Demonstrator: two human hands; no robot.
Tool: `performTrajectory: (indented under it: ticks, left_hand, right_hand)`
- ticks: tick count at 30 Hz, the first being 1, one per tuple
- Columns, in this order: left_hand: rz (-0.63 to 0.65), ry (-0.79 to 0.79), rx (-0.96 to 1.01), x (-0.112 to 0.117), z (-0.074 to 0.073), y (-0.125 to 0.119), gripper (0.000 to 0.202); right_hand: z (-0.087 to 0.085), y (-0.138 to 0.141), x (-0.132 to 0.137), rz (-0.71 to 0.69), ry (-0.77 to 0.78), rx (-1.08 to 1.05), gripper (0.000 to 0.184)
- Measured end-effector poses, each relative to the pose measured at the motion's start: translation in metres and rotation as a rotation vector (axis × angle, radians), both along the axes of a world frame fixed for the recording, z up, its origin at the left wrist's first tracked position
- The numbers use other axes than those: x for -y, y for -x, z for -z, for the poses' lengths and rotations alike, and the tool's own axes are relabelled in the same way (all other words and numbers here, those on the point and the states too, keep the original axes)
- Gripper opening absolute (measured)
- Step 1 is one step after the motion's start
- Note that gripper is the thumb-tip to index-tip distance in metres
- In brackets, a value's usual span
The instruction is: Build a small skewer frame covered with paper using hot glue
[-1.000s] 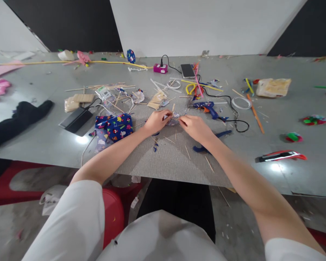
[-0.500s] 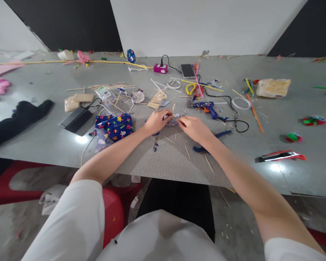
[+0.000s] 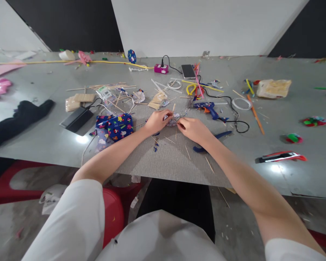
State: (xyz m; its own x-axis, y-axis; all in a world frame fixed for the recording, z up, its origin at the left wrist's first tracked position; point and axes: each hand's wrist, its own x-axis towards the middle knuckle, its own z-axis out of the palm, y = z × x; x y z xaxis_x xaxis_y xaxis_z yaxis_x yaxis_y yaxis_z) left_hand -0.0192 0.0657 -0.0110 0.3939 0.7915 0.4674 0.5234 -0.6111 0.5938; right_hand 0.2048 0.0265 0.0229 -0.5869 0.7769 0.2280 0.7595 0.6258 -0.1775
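Observation:
At the middle of the table, a small pale patterned fabric piece (image 3: pixel 171 123) lies between my hands. A short wooden stick (image 3: pixel 174 107) rises beside it. My left hand (image 3: pixel 158 121) is closed in a pinch at the left side of the fabric. My right hand (image 3: pixel 192 127) pinches its right side with thumb and forefinger; the fingertips partly hide what they grip. Right of my hands lies a blue glue gun (image 3: pixel 209 108), and blue-handled pliers (image 3: pixel 223 135) rest partly under my right forearm.
Folded blue patterned cloth (image 3: pixel 118 127) and a black power adapter (image 3: pixel 77 119) are left of my hands. Behind lie wooden sticks (image 3: pixel 158 99), a phone (image 3: pixel 188 71) and a purple power socket (image 3: pixel 161 69). A red utility knife (image 3: pixel 281 156) is at the right.
My right hand has shifted very slightly left and down at the fabric piece. The left hand keeps its pinch, and the things on the table lie as before.

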Motion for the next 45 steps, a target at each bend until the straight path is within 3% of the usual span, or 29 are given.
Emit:
performTrajectory:
  ticks: [13,45]
  left_hand:
    - [-0.01,0.006,-0.022,-0.0001,-0.0009,0.0002,0.012]
    - [-0.023,0.017,0.027,0.0041,-0.0069,-0.0008,0.014]
  right_hand:
    - [-0.0027,-0.0004,-0.0005,-0.03,-0.025,0.143,0.022]
    - [0.0,-0.005,-0.0056,-0.119,-0.038,0.112,0.03]
